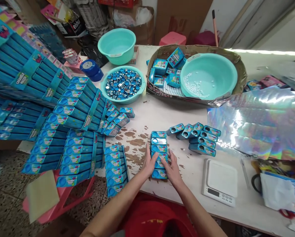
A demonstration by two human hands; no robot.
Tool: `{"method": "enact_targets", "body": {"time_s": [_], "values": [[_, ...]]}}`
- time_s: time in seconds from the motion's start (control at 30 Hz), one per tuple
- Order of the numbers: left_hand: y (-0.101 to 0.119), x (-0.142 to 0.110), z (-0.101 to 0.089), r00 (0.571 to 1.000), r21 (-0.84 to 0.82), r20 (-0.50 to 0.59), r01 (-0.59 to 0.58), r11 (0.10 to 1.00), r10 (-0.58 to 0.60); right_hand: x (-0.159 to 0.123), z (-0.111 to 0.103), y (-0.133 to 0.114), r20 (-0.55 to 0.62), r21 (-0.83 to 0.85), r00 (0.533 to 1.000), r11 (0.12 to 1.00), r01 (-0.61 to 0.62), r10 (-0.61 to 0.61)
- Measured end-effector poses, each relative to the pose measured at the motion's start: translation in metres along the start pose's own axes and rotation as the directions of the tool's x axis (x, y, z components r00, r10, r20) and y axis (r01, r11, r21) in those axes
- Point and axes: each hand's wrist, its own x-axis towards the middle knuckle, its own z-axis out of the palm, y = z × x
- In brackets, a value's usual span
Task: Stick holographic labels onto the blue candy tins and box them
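In front of me a column of small blue candy tins (159,148) stands in one line on the table, printed ends facing up. My left hand (150,162) grips the column's left side, its thumb lying over the tin tops. From the right, my right hand (172,165) presses the same column, thumb on top and fingers along the side. To the right stand several loose blue tins (203,144) with dark round holes in their tops. At the left a similar row of blue tins (115,171) stands at the table edge.
A turquoise basin of metal caps (124,84) sits behind. A cardboard tray (159,93) holds blue packs and a basin with white pellets (195,87). Wrapped stacks of tins (80,108) crowd the left. A white scale (220,181) and shiny film (251,121) lie right.
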Motion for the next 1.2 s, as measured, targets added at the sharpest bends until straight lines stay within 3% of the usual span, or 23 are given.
{"method": "enact_targets", "body": {"time_s": [0.07, 0.13, 0.17, 0.2, 0.27, 0.4, 0.5, 0.6, 0.7, 0.8, 0.87, 0.97, 1.03, 1.1, 1.2], "values": [[0.014, 0.012, -0.003, 0.979, 0.277, 0.006, -0.198, 0.940, 0.204, -0.003, 0.000, -0.003, -0.063, -0.141, 0.991, 0.984, 0.105, -0.114], [0.028, 0.027, -0.001, 0.902, 0.549, 0.120, -0.409, 0.729, 0.415, -0.007, 0.004, -0.006, -0.051, -0.309, 0.960, 0.919, 0.246, -0.275], [0.034, 0.034, 0.002, 0.859, 0.643, 0.209, -0.481, 0.596, 0.468, -0.008, 0.007, -0.007, -0.018, -0.383, 0.943, 0.873, 0.301, -0.333], [0.038, 0.039, 0.006, 0.828, 0.711, 0.292, -0.522, 0.470, 0.478, -0.010, 0.010, -0.007, 0.016, -0.444, 0.930, 0.831, 0.335, -0.367], [0.044, 0.046, 0.012, 0.811, 0.791, 0.377, -0.533, 0.299, 0.448, -0.012, 0.013, -0.006, 0.041, -0.523, 0.918, 0.774, 0.357, -0.395], [0.047, 0.046, 0.014, 0.797, 0.833, 0.393, -0.520, 0.190, 0.458, -0.019, 0.013, -0.004, 0.065, -0.572, 0.883, 0.708, 0.414, -0.464], [0.045, 0.042, 0.011, 0.793, 0.813, 0.439, -0.551, 0.190, 0.422, -0.022, 0.011, -0.003, 0.107, -0.592, 0.868, 0.670, 0.447, -0.484], [0.038, 0.038, 0.009, 0.798, 0.814, 0.400, -0.535, 0.224, 0.451, -0.021, 0.012, -0.001, 0.104, -0.593, 0.873, 0.675, 0.439, -0.476], [0.028, 0.034, 0.010, 0.774, 0.791, 0.403, -0.563, 0.239, 0.489, -0.018, 0.014, 0.002, 0.120, -0.599, 0.835, 0.631, 0.493, -0.538], [0.025, 0.027, 0.001, 0.796, 0.771, 0.399, -0.560, 0.303, 0.455, -0.018, 0.011, -0.009, 0.159, -0.615, 0.803, 0.579, 0.536, -0.575], [0.026, 0.016, -0.021, 0.809, 0.771, 0.302, -0.518, 0.371, 0.504, -0.020, 0.004, -0.031, 0.136, -0.612, 0.802, 0.588, 0.529, -0.581], [0.023, -0.014, -0.073, 0.755, 0.764, 0.079, -0.465, 0.448, 0.651, -0.016, -0.005, -0.076, 0.083, -0.578, 0.777, 0.605, 0.547, -0.624], [0.011, -0.037, -0.110, 0.729, 0.772, -0.045, -0.408, 0.488, 0.683, -0.005, -0.001, -0.093, 0.089, -0.558, 0.767, 0.606, 0.567, -0.635], [-0.010, -0.055, -0.138, 0.762, 0.771, -0.160, -0.301, 0.562, 0.628, 0.011, 0.012, -0.092, 0.132, -0.548, 0.771, 0.603, 0.580, -0.623], [-0.049, -0.067, -0.161, 0.868, 0.672, -0.287, -0.118, 0.731, 0.405, 0.032, 0.033, -0.068, 0.221, -0.563, 0.790, 0.587, 0.582, -0.571]]}}
